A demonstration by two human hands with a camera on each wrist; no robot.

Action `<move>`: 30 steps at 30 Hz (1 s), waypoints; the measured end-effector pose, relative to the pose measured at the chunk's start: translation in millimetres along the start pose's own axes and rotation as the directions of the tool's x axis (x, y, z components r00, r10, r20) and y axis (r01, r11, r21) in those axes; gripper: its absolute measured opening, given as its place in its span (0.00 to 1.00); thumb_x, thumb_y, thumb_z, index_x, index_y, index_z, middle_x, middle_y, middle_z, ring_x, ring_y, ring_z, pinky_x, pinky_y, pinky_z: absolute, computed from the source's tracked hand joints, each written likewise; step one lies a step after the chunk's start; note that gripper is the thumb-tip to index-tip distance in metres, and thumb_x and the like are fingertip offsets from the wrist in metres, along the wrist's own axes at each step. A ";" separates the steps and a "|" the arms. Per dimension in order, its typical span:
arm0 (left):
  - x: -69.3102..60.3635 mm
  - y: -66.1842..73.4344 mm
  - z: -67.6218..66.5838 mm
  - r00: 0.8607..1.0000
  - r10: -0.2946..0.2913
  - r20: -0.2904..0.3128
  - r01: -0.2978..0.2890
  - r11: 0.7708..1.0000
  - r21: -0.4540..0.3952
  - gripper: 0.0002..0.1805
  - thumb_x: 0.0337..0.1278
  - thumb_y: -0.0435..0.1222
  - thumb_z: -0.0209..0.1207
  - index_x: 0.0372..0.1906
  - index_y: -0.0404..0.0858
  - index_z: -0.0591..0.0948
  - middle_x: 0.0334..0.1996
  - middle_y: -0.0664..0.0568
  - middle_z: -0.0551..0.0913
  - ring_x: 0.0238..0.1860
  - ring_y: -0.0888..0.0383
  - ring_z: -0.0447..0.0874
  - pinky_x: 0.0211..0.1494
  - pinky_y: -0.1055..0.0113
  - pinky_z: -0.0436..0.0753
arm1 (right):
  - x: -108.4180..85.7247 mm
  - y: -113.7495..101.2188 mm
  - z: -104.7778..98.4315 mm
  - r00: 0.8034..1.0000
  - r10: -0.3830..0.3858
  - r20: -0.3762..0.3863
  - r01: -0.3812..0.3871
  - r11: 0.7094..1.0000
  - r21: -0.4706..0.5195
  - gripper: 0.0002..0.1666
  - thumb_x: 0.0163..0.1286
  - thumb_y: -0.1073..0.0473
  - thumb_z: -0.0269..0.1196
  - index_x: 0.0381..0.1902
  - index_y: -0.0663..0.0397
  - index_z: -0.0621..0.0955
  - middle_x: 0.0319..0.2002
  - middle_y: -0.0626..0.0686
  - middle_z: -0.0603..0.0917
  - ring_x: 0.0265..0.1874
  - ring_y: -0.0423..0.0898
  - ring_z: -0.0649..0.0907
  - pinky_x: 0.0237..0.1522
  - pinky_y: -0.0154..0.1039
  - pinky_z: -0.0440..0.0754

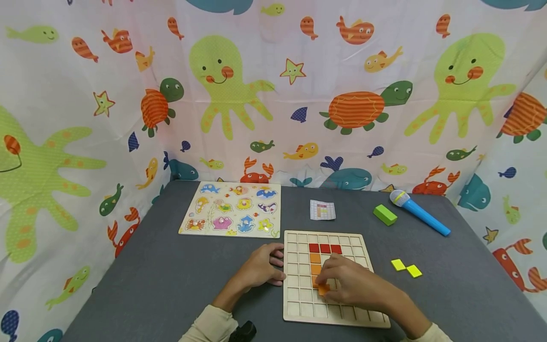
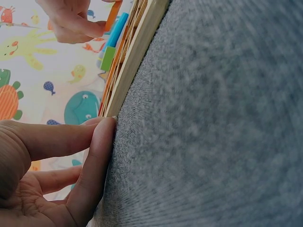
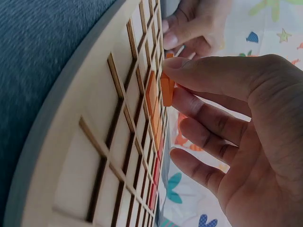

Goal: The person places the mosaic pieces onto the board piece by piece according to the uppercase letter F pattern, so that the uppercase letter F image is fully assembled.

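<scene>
A wooden grid board (image 1: 299,294) lies on the grey table, with red square tiles (image 1: 325,248) in a row and orange square tiles (image 1: 315,258) in a column below. Above the lower end of that column, my right hand (image 1: 356,282) pinches another orange square tile (image 3: 167,87) between thumb and fingertip. That tile is tilted and apart from its cell, as the right wrist view shows. At the board's left edge is my left hand (image 1: 260,267). Its thumb and fingertips touch the rim (image 2: 137,52), and the fingers are loosely bent.
Behind the board lie a sea-animal puzzle (image 1: 232,209) and a small pattern card (image 1: 322,210). To the right are a green block (image 1: 385,214), a blue toy microphone (image 1: 420,213) and two yellow tiles (image 1: 398,265). A printed curtain (image 1: 273,114) surrounds the table's far side.
</scene>
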State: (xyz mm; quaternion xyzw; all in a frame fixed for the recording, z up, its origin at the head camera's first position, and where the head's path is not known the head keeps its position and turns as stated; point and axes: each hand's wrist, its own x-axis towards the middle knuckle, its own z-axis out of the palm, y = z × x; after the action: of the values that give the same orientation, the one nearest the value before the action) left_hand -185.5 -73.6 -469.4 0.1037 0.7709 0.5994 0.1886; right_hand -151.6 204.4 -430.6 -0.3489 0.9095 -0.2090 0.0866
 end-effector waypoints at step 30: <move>-0.2 -1.0 -0.7 1.000 -0.004 0.010 0.004 1.000 -0.012 0.44 0.49 0.15 0.70 0.75 0.29 0.70 0.56 0.39 0.77 0.53 0.48 0.82 0.36 0.57 0.95 | 0.2 2.4 6.7 0.999 -0.023 0.029 0.022 0.999 0.039 0.13 0.65 0.53 0.77 0.48 0.38 0.91 0.44 0.32 0.84 0.45 0.34 0.77 0.49 0.39 0.84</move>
State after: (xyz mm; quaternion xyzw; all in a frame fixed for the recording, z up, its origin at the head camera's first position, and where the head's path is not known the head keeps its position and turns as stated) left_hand -185.6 -74.6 -470.2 0.1042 0.7667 0.6030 0.1942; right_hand -151.1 203.8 -437.7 -0.3603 0.8999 -0.2224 0.1044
